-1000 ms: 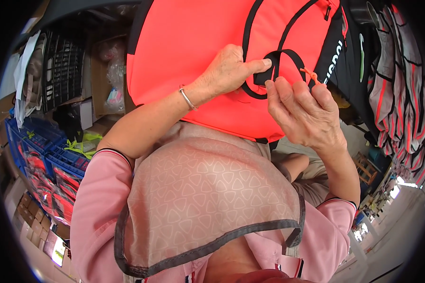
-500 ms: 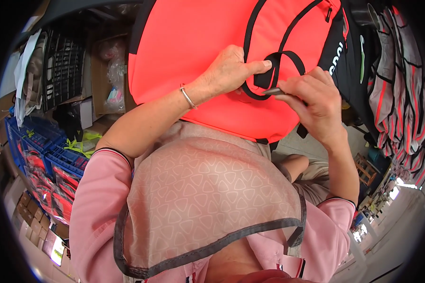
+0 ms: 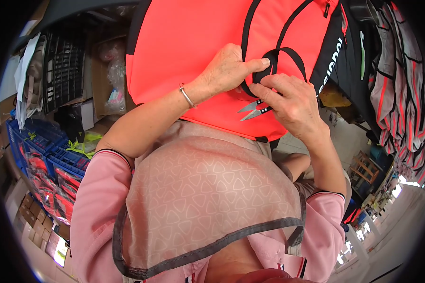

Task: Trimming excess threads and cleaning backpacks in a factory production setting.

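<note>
Over the last half second the right hand (image 3: pixel 293 104) has turned: its snips (image 3: pixel 250 113), gripped in the palm, now jut out below and left of it, blades apart, and its bunched fingertips sit at the strap (image 3: pixel 298 61), so fingers rather than blades seem to be working there. The left hand (image 3: pixel 229 70) has stayed put, thumb clamping the strap just beside it, over the bag (image 3: pixel 184 47)

The bag (image 3: pixel 189 52) is lit brightly and evenly, its red almost saturated, while the cardboard box (image 3: pixel 99 85) is left in shadow. The far opening (image 3: pixel 60 251) is blown out. Edges are bent toward the blackened rim.
</note>
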Motion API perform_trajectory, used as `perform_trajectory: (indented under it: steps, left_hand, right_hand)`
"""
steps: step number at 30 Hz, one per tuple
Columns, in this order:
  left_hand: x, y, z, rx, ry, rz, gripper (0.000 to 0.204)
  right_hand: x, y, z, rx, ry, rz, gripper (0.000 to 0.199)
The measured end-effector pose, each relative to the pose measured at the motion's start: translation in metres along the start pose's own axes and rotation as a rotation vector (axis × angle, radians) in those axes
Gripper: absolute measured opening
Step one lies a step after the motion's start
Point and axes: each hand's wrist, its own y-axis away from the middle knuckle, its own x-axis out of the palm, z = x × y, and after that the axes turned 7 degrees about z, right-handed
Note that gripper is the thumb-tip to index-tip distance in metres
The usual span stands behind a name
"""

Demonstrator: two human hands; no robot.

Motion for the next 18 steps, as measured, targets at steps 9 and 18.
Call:
perform_trajectory:
  steps: [9,18]
  left_hand:
    - [0.000,-0.002,0.003,-0.006,-0.037,-0.031,0.055]
    - [-0.001,-0.009,0.015,0.017,0.029,-0.003,0.047]
  right_hand:
    - [0.017,-0.001,0.002,0.075,0.059,-0.020,0.013]
    - [-0.014,0.053,0.021,0.236,-0.425,0.107,0.040]
